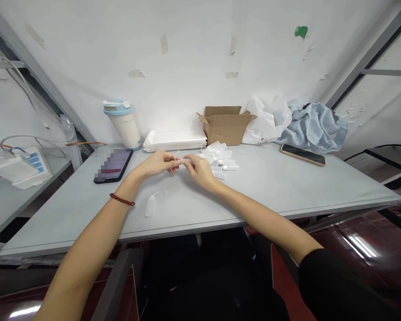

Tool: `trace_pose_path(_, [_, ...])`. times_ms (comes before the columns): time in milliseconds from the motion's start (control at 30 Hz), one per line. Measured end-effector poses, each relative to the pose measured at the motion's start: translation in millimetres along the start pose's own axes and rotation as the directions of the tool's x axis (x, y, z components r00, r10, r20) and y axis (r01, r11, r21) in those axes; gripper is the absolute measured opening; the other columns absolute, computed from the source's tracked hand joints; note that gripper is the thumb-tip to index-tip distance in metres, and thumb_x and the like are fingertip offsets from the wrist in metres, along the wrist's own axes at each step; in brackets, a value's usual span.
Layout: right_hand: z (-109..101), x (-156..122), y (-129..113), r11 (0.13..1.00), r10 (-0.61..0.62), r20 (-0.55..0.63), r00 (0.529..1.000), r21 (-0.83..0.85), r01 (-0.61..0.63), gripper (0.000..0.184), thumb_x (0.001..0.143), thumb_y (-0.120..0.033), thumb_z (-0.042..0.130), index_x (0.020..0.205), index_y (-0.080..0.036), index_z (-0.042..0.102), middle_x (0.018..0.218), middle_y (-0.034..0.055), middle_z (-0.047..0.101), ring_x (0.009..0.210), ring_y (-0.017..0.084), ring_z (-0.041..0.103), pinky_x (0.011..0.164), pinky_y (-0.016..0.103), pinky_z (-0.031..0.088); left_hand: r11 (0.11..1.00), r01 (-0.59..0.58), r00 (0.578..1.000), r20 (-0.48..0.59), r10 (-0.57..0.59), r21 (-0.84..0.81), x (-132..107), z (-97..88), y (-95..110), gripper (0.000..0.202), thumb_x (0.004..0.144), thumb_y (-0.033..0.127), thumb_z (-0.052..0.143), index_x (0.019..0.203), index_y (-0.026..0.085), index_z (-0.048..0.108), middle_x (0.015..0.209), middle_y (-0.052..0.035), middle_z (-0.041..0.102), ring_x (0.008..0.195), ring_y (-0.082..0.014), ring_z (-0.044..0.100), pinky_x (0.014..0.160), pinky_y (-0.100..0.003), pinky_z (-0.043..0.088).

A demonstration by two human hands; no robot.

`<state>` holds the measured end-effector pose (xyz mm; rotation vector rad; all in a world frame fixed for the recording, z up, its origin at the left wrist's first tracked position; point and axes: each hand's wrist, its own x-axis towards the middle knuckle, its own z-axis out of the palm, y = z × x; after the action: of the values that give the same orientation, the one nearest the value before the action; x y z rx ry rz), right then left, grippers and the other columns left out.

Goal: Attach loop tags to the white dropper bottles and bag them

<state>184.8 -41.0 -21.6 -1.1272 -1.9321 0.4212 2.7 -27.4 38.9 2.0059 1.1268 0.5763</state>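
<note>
White and mostly hidden, a small piece (182, 161) is pinched between the closed fingertips of the left hand (159, 163) and right hand (201, 172), over a grey table (270, 191); it seems to run crosswise, hand to hand. Just beyond, to the right, lies a pile of white pieces (230, 162), nearer the right hand, which partly hides it. Closer to the person, nearer the left hand, a translucent strip (150, 206) points lengthwise away from the body. Behind stand a white stack (177, 141) and a cardboard box (225, 130)
</note>
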Motion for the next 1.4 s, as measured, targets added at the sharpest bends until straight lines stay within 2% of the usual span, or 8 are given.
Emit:
trace_pose_path(100, [9.7,-7.9,1.4,0.987,-0.074,0.035,0.997,-0.14,0.078,0.028,0.099,-0.029,0.045,0.117,-0.013,0.058,0.11,0.0154,0.068,0.097,0.022,0.064,0.083,0.033,0.048,0.997,0.021,0.996,0.08,-0.027,0.074,-3.4,-9.0,0.6,0.035,0.074,0.05,0.068,0.079,0.016,0.072,0.066,-0.0024,0.065,0.065,-0.0167,0.06,0.065,-0.027,0.051])
trace_pose_path(267, [15.2,-16.0,-2.4,0.935,-0.152,0.214,0.965,-0.286,0.211,0.034,0.103,-0.032,0.035,0.127,-0.013,0.049,0.114,0.0159,0.062,0.103,0.024,0.06,0.078,0.034,0.05,0.975,0.06,0.984,0.151,-0.093,0.215,-7.1,-21.8,2.0,0.032,0.071,0.05,0.066,0.071,0.018,0.07,0.064,-0.0031,0.064,0.066,-0.0188,0.059,0.062,-0.026,0.046])
trace_pose_path(500, [14.9,-10.3,1.9,0.893,-0.292,0.3,0.908,-0.254,0.371,0.032,0.102,-0.022,0.032,0.129,-0.009,0.043,0.112,0.0161,0.057,0.105,0.023,0.054,0.089,0.039,0.047,0.973,0.047,0.984,0.159,-0.085,0.228,-8.9,-27.9,0.8,0.03,0.071,0.051,0.066,0.066,0.021,0.068,0.064,-0.003,0.062,0.066,-0.0191,0.056,0.059,-0.026,0.042])
trace_pose_path(600, [16.2,-8.4,3.4,0.896,-0.309,0.328,0.893,-0.214,0.389,0.032,0.102,-0.021,0.034,0.13,-0.01,0.042,0.112,0.0151,0.056,0.103,0.022,0.053,0.09,0.038,0.047,0.968,0.08,0.982,0.145,-0.117,0.239,-9.0,-29.8,-2.8,0.032,0.074,0.052,0.064,0.066,0.021,0.067,0.065,-0.0008,0.059,0.068,-0.0168,0.051,0.062,-0.024,0.039])
trace_pose_path(833, [16.7,-9.7,5.1,0.909,-0.327,0.265,0.907,-0.175,0.379,0.031,0.101,-0.023,0.035,0.128,-0.011,0.045,0.108,0.014,0.056,0.103,0.023,0.053,0.089,0.039,0.049,0.972,0.115,0.975,0.163,-0.15,0.207,-10.1,-26.2,-2.8,0.038,0.077,0.056,0.063,0.069,0.02,0.066,0.067,-0.0003,0.059,0.068,-0.0163,0.049,0.065,-0.025,0.037])
trace_pose_path(1033, [5.6,-7.2,10.4,0.894,-0.398,0.127,0.909,-0.171,0.415,0.033,0.101,-0.022,0.036,0.131,-0.01,0.045,0.111,0.0159,0.057,0.107,0.022,0.053,0.093,0.037,0.049,0.998,0.06,0.978,0.198,-0.063,0.022,-10.0,-14.1,11.3,0.041,0.08,0.056,0.059,0.063,0.018,0.061,0.066,-0.0018,0.058,0.068,-0.0165,0.054,0.069,-0.028,0.044])
trace_pose_path(1233, [-6.8,1.2,26.6,0.855,-0.484,0.05,0.874,-0.185,0.484,0.029,0.102,-0.027,0.036,0.124,-0.013,0.05,0.112,0.0166,0.059,0.108,0.024,0.054,0.092,0.041,0.049,0.991,0.084,0.993,0.096,-0.074,-0.107,-5.1,5.8,18.9,0.047,0.077,0.061,0.061,0.061,0.017,0.061,0.063,-0.0032,0.058,0.06,-0.0159,0.055,0.062,-0.031,0.05])
trace_pose_path(1400, [-10.4,2.1,24.6,0.901,-0.416,0.02,0.909,-0.129,0.415,0.029,0.101,-0.029,0.035,0.117,-0.013,0.054,0.107,0.0166,0.062,0.104,0.024,0.056,0.091,0.041,0.047,0.991,0.014,1.0,0.013,-0.012,-0.136,-1.2,11.4,13.3,0.052,0.077,0.065,0.062,0.061,0.015,0.061,0.061,-0.0036,0.06,0.055,-0.0139,0.054,0.06,-0.03,0.051])
